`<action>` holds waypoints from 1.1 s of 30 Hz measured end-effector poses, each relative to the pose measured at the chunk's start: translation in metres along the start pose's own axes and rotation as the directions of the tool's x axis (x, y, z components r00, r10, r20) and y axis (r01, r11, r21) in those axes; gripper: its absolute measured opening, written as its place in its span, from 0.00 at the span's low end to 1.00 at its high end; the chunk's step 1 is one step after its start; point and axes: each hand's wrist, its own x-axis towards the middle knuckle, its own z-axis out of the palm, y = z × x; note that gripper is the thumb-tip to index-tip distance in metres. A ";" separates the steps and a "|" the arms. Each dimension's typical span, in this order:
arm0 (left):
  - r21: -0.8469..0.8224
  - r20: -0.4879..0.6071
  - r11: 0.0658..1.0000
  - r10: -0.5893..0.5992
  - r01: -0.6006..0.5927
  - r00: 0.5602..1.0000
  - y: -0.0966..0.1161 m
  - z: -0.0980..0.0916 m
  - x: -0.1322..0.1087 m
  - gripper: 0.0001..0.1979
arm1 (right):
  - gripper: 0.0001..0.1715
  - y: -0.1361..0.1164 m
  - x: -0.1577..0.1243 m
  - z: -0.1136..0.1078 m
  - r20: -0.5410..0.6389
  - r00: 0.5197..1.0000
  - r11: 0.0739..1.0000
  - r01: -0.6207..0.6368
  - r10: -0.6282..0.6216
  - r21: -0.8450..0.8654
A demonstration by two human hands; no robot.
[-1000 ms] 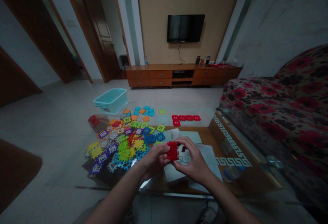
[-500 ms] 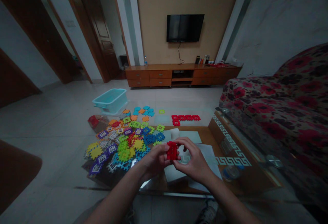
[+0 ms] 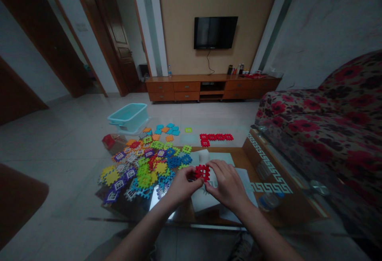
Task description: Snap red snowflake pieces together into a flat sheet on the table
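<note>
Between both hands, above the glass table, is a red interlocking tile [image 3: 203, 173] with notched edges and a window-like centre. My left hand [image 3: 184, 185] pinches its left side with thumb and fingers. My right hand [image 3: 225, 181] grips the right side, thumb at the lower corner and fingertips at the upper one. Farther back on the table, several red tiles [image 3: 220, 137] lie in a row, with another red tile [image 3: 205, 143] just in front of the row's left end. To the left spreads a mixed heap of coloured tiles [image 3: 145, 173].
A light-blue plastic basket [image 3: 131, 119] stands behind the heap. Blue and orange tiles [image 3: 170, 129] and one lime tile [image 3: 188, 130] lie at the far side. White papers [image 3: 205, 201] show beneath my hands. A floral sofa [image 3: 301, 113] borders the right side.
The red tile has been turned so its windowed face now shows, where it looked narrower before. My right fingers have closed in on its edge.
</note>
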 end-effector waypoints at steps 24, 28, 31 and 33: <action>-0.201 -0.028 0.974 -0.115 0.107 0.993 -0.004 0.004 0.001 0.13 | 0.24 -0.010 0.001 -0.005 0.025 0.999 1.000 -0.021 0.021 0.019; -0.213 -0.026 0.969 -0.132 0.124 0.991 -0.001 0.003 0.000 0.15 | 0.24 -0.011 0.000 -0.006 0.017 1.000 0.999 -0.026 0.025 0.042; -0.211 -0.034 0.970 -0.130 0.120 0.991 0.002 0.004 -0.001 0.15 | 0.26 -0.010 0.000 -0.004 0.024 1.000 0.998 -0.018 0.017 0.061; -0.214 -0.068 0.971 -0.121 0.104 0.990 0.003 0.004 -0.001 0.14 | 0.29 -0.009 0.000 -0.003 0.015 1.000 0.997 -0.010 0.009 0.077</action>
